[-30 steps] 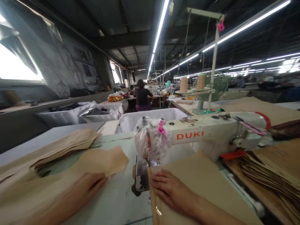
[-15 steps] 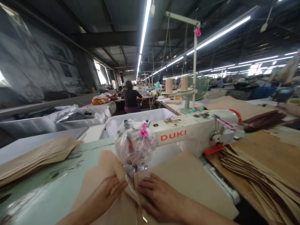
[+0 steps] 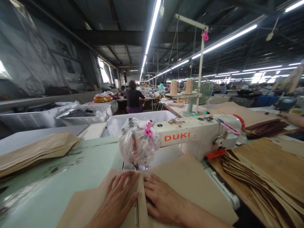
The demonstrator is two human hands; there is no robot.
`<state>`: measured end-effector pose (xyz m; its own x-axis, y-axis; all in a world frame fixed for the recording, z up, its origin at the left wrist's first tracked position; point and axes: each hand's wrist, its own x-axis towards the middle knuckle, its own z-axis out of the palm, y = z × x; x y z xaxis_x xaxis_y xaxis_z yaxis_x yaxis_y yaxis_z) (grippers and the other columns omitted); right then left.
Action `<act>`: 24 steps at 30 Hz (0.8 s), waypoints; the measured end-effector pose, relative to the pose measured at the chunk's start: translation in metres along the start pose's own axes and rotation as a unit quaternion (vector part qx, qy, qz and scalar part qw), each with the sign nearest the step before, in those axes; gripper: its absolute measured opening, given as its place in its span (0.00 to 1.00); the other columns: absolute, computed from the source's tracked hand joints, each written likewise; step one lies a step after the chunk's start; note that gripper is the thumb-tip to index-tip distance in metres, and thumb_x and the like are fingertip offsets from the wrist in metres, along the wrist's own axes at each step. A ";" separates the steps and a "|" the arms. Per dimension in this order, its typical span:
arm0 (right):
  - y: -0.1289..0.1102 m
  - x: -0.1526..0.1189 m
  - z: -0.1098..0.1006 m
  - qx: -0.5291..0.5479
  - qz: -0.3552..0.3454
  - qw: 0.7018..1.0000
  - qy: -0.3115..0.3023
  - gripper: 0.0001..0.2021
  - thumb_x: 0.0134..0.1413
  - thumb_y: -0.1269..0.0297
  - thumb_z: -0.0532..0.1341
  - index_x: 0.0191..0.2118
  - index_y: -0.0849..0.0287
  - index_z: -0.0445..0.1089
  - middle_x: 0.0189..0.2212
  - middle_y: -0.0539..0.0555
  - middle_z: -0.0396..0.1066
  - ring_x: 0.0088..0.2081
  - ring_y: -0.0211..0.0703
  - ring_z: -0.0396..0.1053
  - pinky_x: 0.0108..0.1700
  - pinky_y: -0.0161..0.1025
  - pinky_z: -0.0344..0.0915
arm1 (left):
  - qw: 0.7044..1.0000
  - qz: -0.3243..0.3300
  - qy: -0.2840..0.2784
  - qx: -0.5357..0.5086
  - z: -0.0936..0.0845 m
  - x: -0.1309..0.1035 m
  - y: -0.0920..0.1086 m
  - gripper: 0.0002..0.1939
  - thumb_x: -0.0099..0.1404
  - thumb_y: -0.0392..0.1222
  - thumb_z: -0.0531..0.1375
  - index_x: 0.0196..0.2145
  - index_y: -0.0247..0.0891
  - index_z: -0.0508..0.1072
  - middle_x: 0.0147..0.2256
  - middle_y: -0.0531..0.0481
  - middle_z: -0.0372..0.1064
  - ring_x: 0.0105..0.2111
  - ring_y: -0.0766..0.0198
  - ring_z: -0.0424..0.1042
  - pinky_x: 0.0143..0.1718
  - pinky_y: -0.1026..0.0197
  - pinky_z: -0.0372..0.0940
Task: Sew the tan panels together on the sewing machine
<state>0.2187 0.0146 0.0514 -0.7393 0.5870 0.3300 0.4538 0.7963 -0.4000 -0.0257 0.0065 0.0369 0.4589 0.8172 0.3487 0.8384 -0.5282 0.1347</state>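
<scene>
Tan fabric (image 3: 187, 177) lies over the bed of a white sewing machine (image 3: 197, 129) marked DUKI. A raised strip (image 3: 142, 196) of the fabric runs front to back between my hands, in line with the needle area. My left hand (image 3: 118, 196) rests on the left part with its fingers stretched out. Flat on the fabric just right of the strip lies my right hand (image 3: 163, 196), fingers extended. Clear plastic tied with a pink clip (image 3: 148, 128) wraps the machine head, hiding much of the needle and presser foot.
Stacked tan pieces (image 3: 35, 152) lie on the green table (image 3: 90, 155) at left. More pieces (image 3: 266, 177) pile on a board at right. White bins (image 3: 142, 114) stand behind the machine. Thread cones (image 3: 174, 87) and a fan are farther back, near a seated person (image 3: 134, 98).
My left hand has gone from gripping a folded-up edge to lying flat with fingers spread. The left fabric is laid down, and the strip now lies straighter. My right hand stays nearly in place.
</scene>
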 end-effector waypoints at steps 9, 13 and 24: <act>0.009 -0.002 0.005 -0.037 -0.026 0.999 -0.026 0.23 0.56 0.68 0.58 0.58 0.57 0.68 0.61 0.58 0.65 0.67 0.48 0.54 0.72 0.46 0.41 | 0.991 -0.048 0.074 -0.105 0.014 0.019 0.006 0.21 0.74 0.45 0.47 0.52 0.45 0.77 0.53 0.49 0.75 0.54 0.56 0.73 0.57 0.50 0.70; 0.011 -0.001 0.004 -0.035 -0.054 0.998 -0.018 0.23 0.53 0.68 0.59 0.57 0.54 0.69 0.63 0.56 0.62 0.68 0.49 0.51 0.72 0.46 0.40 | 0.990 -0.075 0.077 -0.089 0.004 0.057 -0.001 0.20 0.74 0.45 0.48 0.42 0.40 0.80 0.46 0.46 0.76 0.49 0.53 0.75 0.55 0.48 0.69; -0.006 -0.004 -0.007 -0.011 0.003 1.000 -0.029 0.24 0.58 0.68 0.58 0.61 0.56 0.65 0.62 0.57 0.63 0.66 0.47 0.55 0.72 0.48 0.39 | 0.999 -0.044 0.016 -0.018 0.011 -0.004 -0.001 0.26 0.74 0.51 0.51 0.64 0.38 0.64 0.63 0.40 0.63 0.62 0.46 0.64 0.62 0.37 0.60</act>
<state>0.2226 0.0085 0.0581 -0.7638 0.5834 0.2763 0.4689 0.7956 -0.3836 -0.0248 0.0059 0.0250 0.3741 0.8529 0.3642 0.8635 -0.4636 0.1985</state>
